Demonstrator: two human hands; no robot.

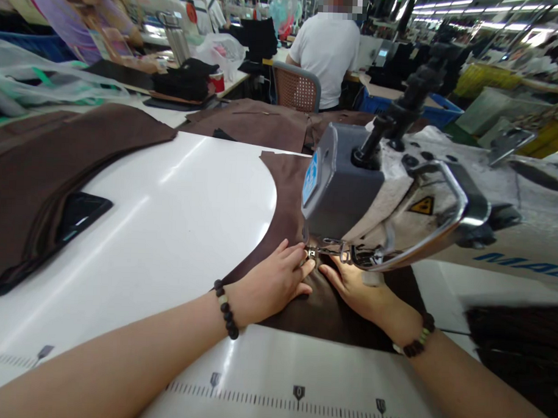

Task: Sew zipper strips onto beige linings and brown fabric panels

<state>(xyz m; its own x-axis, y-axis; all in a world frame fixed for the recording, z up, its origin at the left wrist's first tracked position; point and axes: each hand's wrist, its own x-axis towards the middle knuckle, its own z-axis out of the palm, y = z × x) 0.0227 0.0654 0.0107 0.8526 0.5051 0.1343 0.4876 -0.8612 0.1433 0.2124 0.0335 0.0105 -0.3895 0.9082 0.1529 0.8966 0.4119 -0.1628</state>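
Head camera: what is lining the near edge of the sewing table (pixel 191 212)?

A printed scale (pixel 298 407) is running along it, and two bare forearms are reaching in over that edge, one dark beaded bracelet (pixel 226 309) circling the left wrist, a second bracelet (pixel 420 336) the right.

And the hands?

The left hand (pixel 269 285) is lying palm down on a piece of brown fabric (pixel 318 314), its fingers stretching out, loosely parted, their tips resting just beside the presser foot (pixel 312 253). The right hand (pixel 365 294) is resting across from it, thumb extending toward the foot; machine parts are hiding most of its other fingers, so I cannot tell whether they are gripping.

Where is that fabric lying?

It is stretching from inside the near edge, beneath the head of the sewing machine (pixel 344 181), toward the far edge, its left side curving inward.

What is flanking it?

A pile of brown fabric (pixel 70 159) is covering the table's left side.

And past the far edge?

More brown cloth (pixel 254 123) is spreading there. Farther off, a person in a white shirt (pixel 323 55) is facing away beside a lattice-backed chair (pixel 296 91), a blue crate (pixel 413 110) standing to the right.
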